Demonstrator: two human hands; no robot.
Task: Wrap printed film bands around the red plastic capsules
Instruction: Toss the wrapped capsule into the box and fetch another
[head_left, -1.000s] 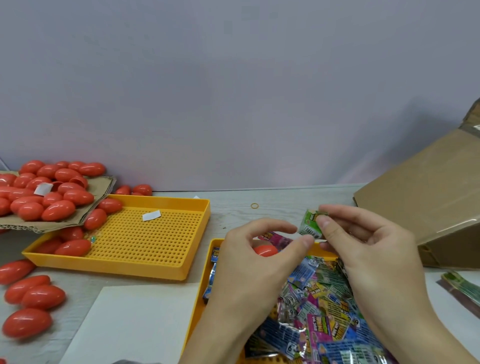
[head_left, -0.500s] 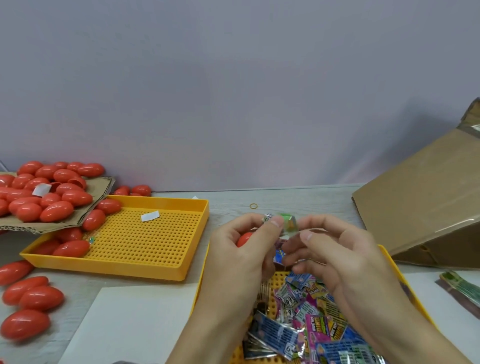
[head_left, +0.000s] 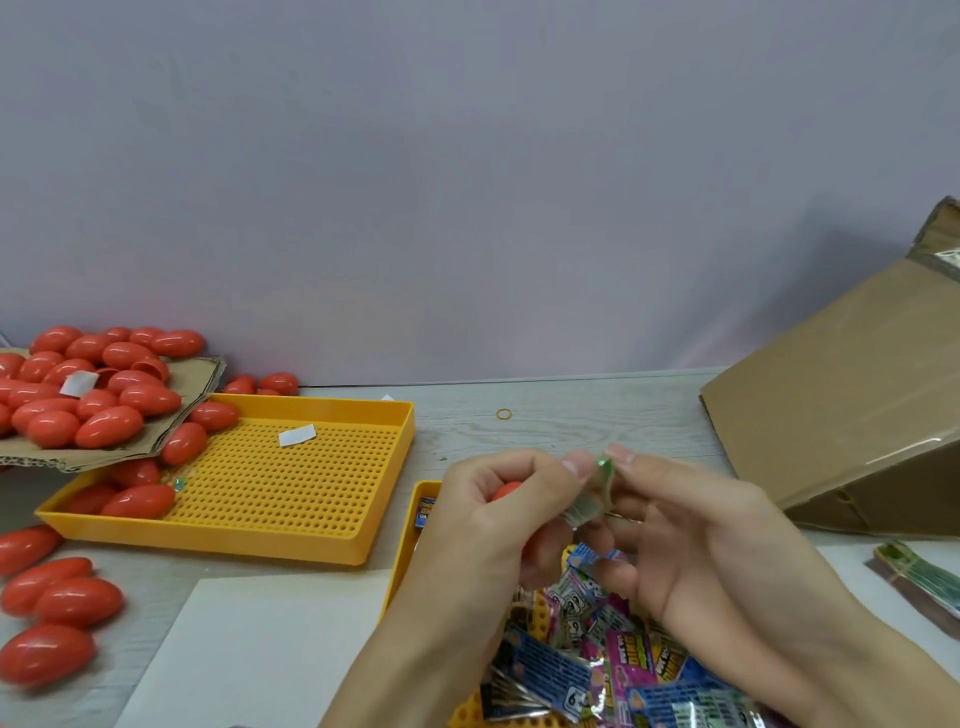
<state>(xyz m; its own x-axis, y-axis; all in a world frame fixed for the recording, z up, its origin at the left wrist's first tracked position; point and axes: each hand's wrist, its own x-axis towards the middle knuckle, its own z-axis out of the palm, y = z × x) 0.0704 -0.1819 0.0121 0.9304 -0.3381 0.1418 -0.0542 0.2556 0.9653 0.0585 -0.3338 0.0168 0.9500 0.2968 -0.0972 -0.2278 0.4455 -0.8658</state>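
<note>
Left hand (head_left: 498, 512) curled round a red capsule (head_left: 506, 489), only a sliver of red showing between thumb and fingers. Right hand (head_left: 691, 535) pinching a green printed film band (head_left: 597, 491) at its top edge, just beside the left thumb tip, both held above the far end of the near yellow tray (head_left: 410, 540).

Likely about to slide the band over the capsule's tip. Risks, as a judgement: thin film collapsing flat or creasing if pinched too hard, so failing to open over the rounded end; smooth capsule slipping out of the curled fingers and rolling off among the loose bands (head_left: 623, 670) heaped in that tray; band going on crooked if pushed from one side only.

Further out: far yellow tray (head_left: 322, 545) toward the table's left side, with a few capsules at its left end; pile of capsules (head_left: 93, 395) on torn cardboard (head_left: 187, 415) overhanging it; more lying loose (head_left: 57, 603) at the table's left edge; cardboard box (head_left: 841, 415) at the right; rubber band (head_left: 504, 414) near the far edge.
</note>
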